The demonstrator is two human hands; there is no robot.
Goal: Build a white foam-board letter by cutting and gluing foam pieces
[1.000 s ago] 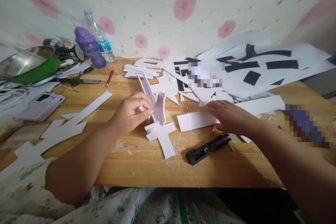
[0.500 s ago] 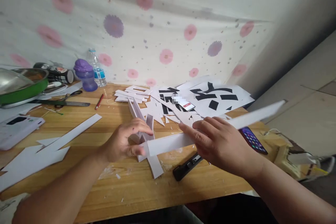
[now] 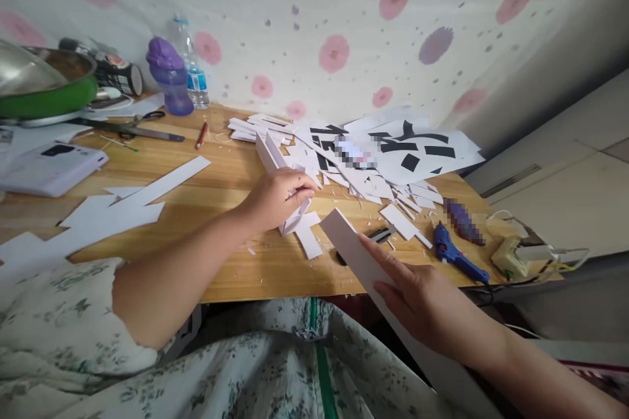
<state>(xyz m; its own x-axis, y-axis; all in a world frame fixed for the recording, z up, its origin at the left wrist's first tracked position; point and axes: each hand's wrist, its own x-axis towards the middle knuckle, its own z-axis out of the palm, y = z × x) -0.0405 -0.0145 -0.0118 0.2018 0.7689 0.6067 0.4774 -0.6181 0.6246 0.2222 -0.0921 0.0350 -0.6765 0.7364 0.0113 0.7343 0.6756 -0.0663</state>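
My left hand (image 3: 280,198) is closed, thumb and fingers pinched together on a white board frame (image 3: 269,152) with upright walls that stands on the table. The fingers hide the frame's middle. A long flat white board strip (image 3: 346,242) is gripped in my right hand (image 3: 422,304). This strip slants from the table's middle down past the front edge, its far end pointing toward the frame. Under the strip's tip lies a black utility knife (image 3: 379,234), partly covered. A short white board piece (image 3: 309,242) sticks out at the frame's near end.
A blue hot glue gun (image 3: 455,254) lies at the right beside a power strip (image 3: 511,255). White offcuts (image 3: 400,219) and sheets with black shapes (image 3: 413,144) cover the back. At left are cut boards (image 3: 108,216), scissors (image 3: 142,121), a purple cup (image 3: 171,82) and a green pan (image 3: 49,101).
My right hand has swung the strip down and toward me, its end now away from my left hand. My left hand has closed over the frame. The view has tilted down, uncovering the glue gun.
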